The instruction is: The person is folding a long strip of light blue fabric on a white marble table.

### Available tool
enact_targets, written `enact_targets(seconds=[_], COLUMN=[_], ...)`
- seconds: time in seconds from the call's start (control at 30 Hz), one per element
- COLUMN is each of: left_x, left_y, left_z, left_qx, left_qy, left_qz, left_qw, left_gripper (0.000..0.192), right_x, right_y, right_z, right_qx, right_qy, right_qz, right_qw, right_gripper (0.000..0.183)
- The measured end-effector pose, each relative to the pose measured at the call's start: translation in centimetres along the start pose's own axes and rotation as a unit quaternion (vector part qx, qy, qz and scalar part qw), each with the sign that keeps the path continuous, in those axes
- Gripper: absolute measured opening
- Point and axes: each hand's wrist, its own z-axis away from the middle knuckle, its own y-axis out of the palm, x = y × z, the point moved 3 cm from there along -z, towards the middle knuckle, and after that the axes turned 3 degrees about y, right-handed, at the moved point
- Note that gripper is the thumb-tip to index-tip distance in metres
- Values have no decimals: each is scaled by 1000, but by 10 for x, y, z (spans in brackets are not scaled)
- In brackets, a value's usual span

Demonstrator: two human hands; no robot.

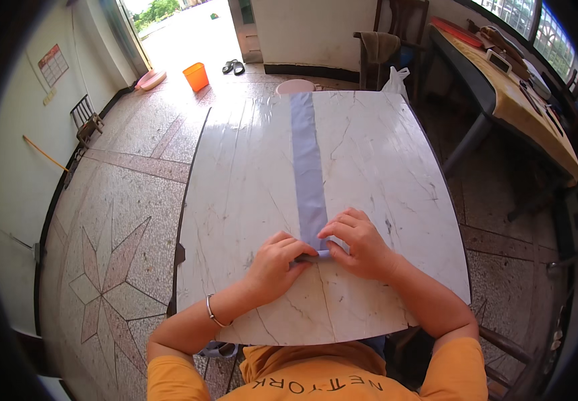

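A long grey-blue fabric strip (309,160) lies flat along a marble-patterned table (238,190). Its near end is turned into a narrow roll or fold across the strip. My left hand (279,265) pinches the left end of this roll between thumb and fingers. At the other end, my right hand (361,245) has its thumb against the roll and its bent index finger over the strip's right edge. There is a gap between that thumb and finger, and whether they grip the cloth is unclear. My hands partly cover the rolled end.
Beyond the table's far edge is a round pink stool top (296,86). An orange bin (196,76) and dark slippers (233,66) are near the bright doorway. To the right stands a side table (512,100) with objects on it, beside a wooden chair (394,30).
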Motion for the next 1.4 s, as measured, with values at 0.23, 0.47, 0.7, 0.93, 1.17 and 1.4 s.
enact_targets(seconds=[0.23, 0.47, 0.7, 0.93, 1.17, 1.4], left_x=[-3, -4, -5, -1, -8, 2], left_y=[-3, -5, -8, -3, -4, 0], left_z=[-1, 1, -3, -1, -4, -1], left_qx=[-55, -29, -30, -33, -37, -21], left_qy=[11, 24, 4, 5, 2, 8], left_qz=[-8, -103, -106, -114, -124, -125], left_qw=[998, 994, 994, 993, 992, 992], left_gripper=[26, 26, 21, 22, 21, 22], right_x=[1, 0, -7, 2, -3, -2], right_y=[0, -1, 4, 0, 5, 6], right_z=[5, 1, 2, -1, 1, 1], right_qx=[85, 45, 71, 59, 42, 48], right_qy=[-10, -29, -17, -10, -27, -19], right_qz=[2, 4, -3, 3, 41, 29], right_qw=[996, 999, 997, 998, 998, 998], right_gripper=[17, 19, 20, 19, 26, 24])
